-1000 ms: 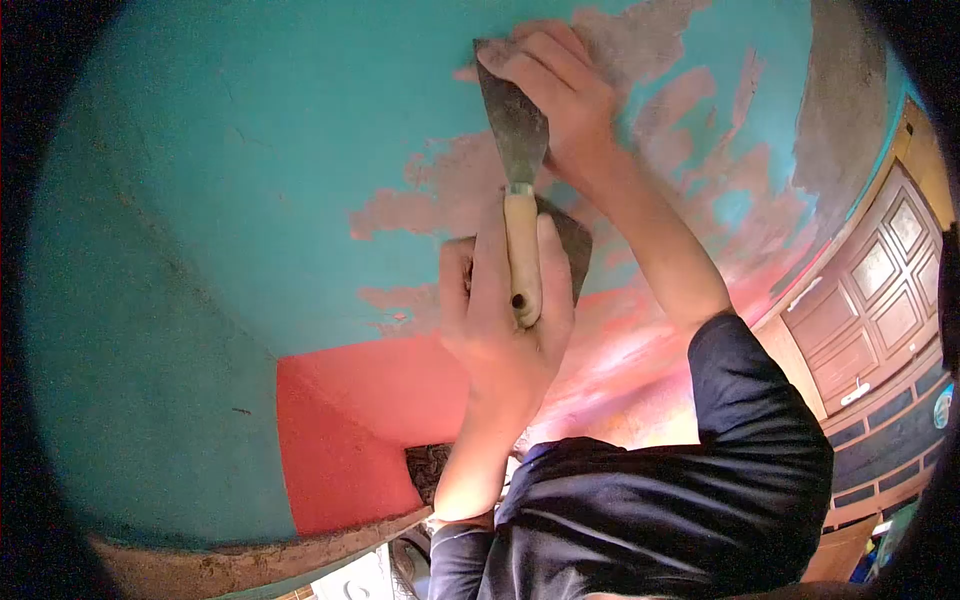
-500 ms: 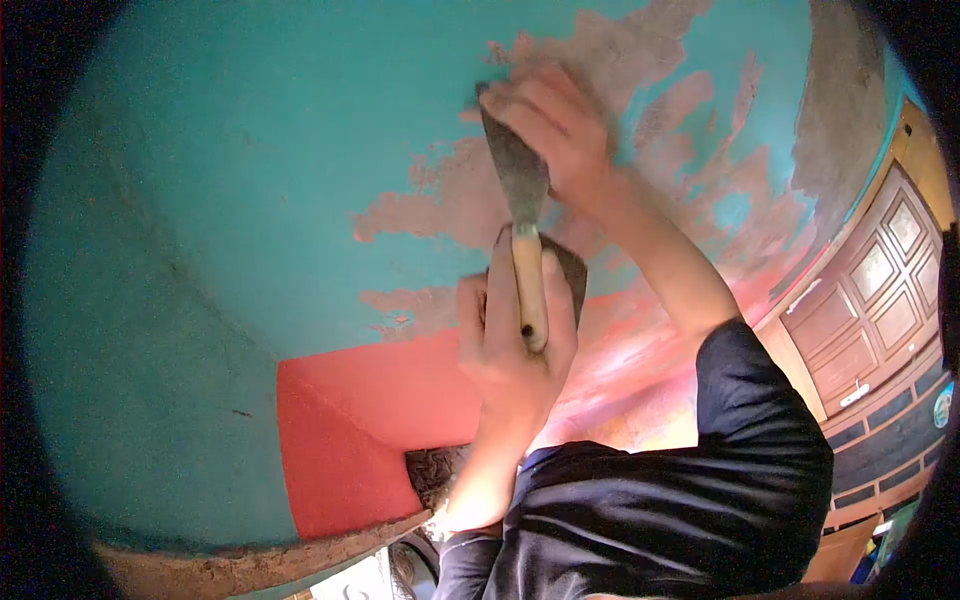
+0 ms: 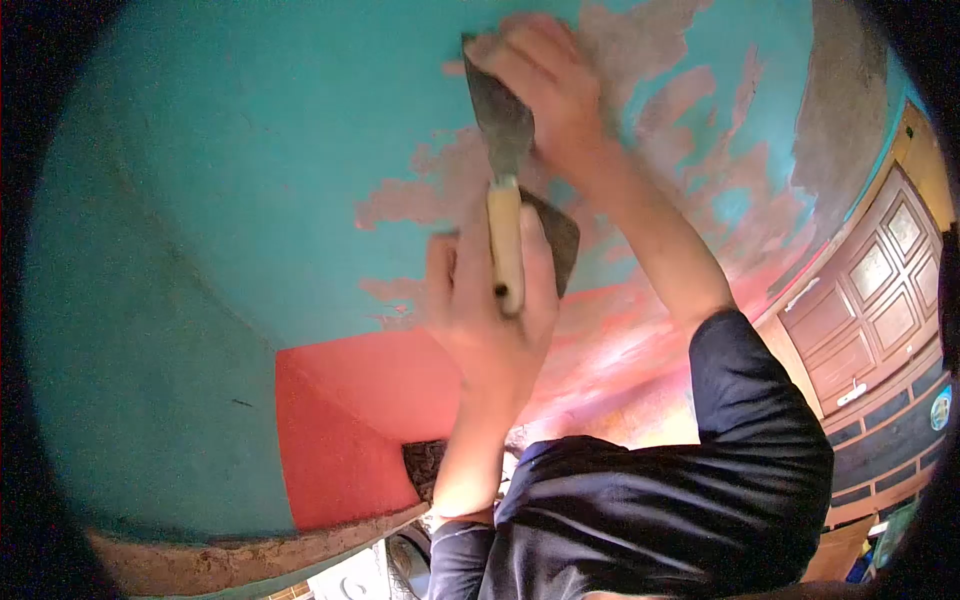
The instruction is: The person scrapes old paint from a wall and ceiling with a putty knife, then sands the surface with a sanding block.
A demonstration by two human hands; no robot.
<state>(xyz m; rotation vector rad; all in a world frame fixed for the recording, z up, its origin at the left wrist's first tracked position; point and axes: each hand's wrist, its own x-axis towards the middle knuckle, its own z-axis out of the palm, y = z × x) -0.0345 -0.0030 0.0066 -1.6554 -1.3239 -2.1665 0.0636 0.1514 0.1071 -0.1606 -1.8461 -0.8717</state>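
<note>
My left hand (image 3: 495, 320) is closed round the pale handle of a putty knife (image 3: 507, 240). Its dark metal blade points up, against or close to the painted wall (image 3: 250, 170). A dark flat plate (image 3: 560, 235) juts out behind the left hand's fingers; what it belongs to is hidden. Higher up, my right hand (image 3: 550, 85) is bent over the blade, its fingertips at the blade's far end. Motion blurs those fingers. Around both hands, turquoise paint is broken by bare brownish patches (image 3: 410, 200).
Below the turquoise runs a red painted band (image 3: 340, 440), with a dark opening (image 3: 425, 468) at its lower edge. A brown ledge (image 3: 250, 560) borders the bottom left. To the right stands a brown panelled door (image 3: 870, 290).
Both hands and the putty knife have moved up and slightly left along the wall. The grip on the handle looks the same.
</note>
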